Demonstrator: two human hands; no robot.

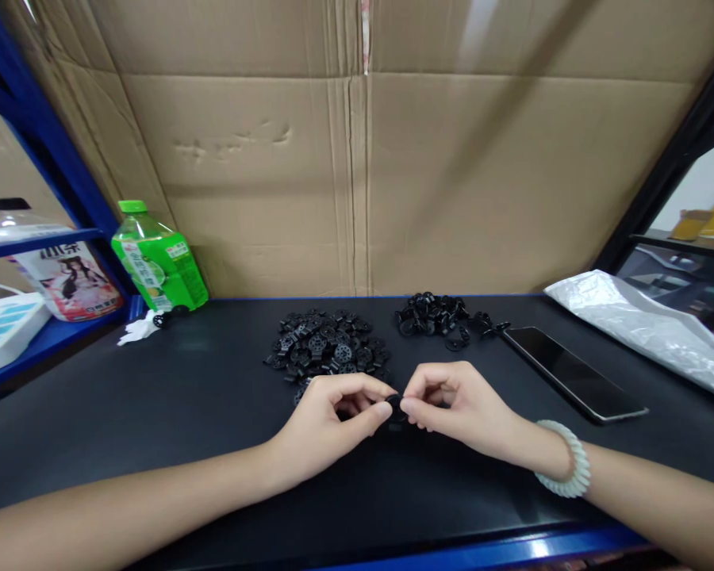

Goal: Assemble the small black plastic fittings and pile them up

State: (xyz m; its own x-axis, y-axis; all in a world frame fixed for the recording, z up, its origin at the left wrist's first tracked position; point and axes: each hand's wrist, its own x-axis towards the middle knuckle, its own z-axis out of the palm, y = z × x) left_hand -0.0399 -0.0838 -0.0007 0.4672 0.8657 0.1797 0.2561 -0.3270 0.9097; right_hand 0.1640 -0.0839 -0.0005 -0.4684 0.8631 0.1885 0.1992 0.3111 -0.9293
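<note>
Between the fingertips of both hands is a small round black plastic part [396, 408], partly covered by the fingers. My left hand [339, 412] pinches its left side with thumb and index finger. From the right, my right hand [452, 400] grips the same part, its other fingers curled. Just behind my left hand lies a heap of black perforated disc-shaped parts [327, 341]. Farther back to the right sits a smaller pile of shiny black ring-like pieces [431, 313]. A pale coiled band [565, 458] circles my right wrist.
A smartphone [574, 373] lies right of my hands, beside a silvery plastic bag [648, 325]. At the back left stand a green bottle [158, 262] and a crumpled white tissue [140, 328]. A labelled bottle [65, 274] is on the blue shelf. Cardboard [262, 190] walls the table's back.
</note>
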